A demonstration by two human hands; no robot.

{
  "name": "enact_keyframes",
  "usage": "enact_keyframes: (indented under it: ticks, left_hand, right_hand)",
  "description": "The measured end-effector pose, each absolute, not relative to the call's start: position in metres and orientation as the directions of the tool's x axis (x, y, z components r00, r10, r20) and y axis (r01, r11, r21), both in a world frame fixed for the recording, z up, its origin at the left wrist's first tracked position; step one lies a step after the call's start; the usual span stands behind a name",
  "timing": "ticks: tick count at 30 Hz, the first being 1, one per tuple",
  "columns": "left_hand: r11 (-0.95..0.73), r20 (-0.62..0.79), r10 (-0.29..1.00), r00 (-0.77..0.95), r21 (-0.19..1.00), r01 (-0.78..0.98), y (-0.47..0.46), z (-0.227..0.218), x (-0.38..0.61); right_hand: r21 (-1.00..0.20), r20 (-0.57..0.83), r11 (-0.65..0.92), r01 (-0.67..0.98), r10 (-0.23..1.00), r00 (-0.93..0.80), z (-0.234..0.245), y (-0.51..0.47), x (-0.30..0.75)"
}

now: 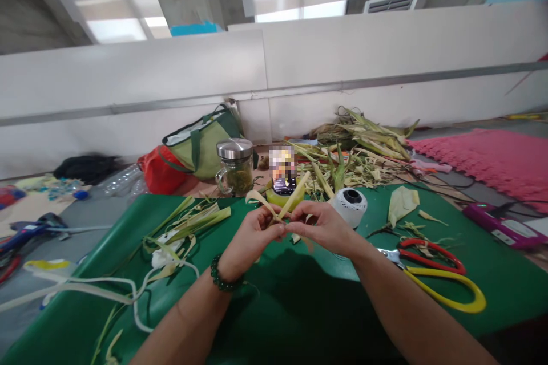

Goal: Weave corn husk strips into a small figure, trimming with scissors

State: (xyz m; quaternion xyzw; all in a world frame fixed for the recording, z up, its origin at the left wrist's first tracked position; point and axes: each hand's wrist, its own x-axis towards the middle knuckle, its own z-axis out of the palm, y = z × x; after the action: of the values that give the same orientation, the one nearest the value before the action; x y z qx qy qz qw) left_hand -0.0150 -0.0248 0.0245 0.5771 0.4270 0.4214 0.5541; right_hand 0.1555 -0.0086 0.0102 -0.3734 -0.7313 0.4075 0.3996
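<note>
Head view, items as they lie about your hands. Item one: your left hand (259, 232), fingers bent, thumb and fingertips pinching pale husk strips (295, 197). Item two: your right hand (320, 224), pinching the same piece from the other side, its fingertips close against those of the left. Item three: the strips themselves, gathered between both hands, two ends standing up and apart above your fingers; the join is mostly covered, so whether thread binds it you cannot tell from here.

Stock nearby: a spool of white thread (347, 215), just beyond your right hand; scissors with red and yellow handles (413, 271), to the right of your right forearm; loose husks (188, 225), left of your left hand; a lit phone (283, 181), directly beyond both hands; green sheet (107, 251), beneath all your work.

Step, as judged: shaping or joining the strips at the pinch. Next move appears to call for one hand to hold the crossing firmly while the other folds or secures an end, gently, since thin husk may split.
</note>
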Motion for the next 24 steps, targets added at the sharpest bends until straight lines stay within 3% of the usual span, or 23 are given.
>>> enact_keyframes:
  ticks: [5, 9, 24]
  left_hand:
    - [-0.059, 0.044, 0.978, 0.206, 0.996, 0.064, -0.025, 0.025, -0.014]
    - [-0.134, 0.120, 0.982, 0.147, 0.987, 0.087, -0.024, 0.021, -0.014]
    - [-0.024, 0.006, 0.889, 0.457, 0.999, 0.034, -0.026, 0.030, -0.022]
  right_hand:
    - [-0.645, 0.495, 0.676, 0.356, 0.725, -0.480, 0.006, -0.015, 0.153]
    - [-0.435, 0.716, 0.821, 0.369, 0.564, -0.411, 0.003, -0.016, 0.151]
    - [-0.317, 0.777, 0.902, 0.292, 0.423, -0.466, 0.001, -0.008, 0.160]
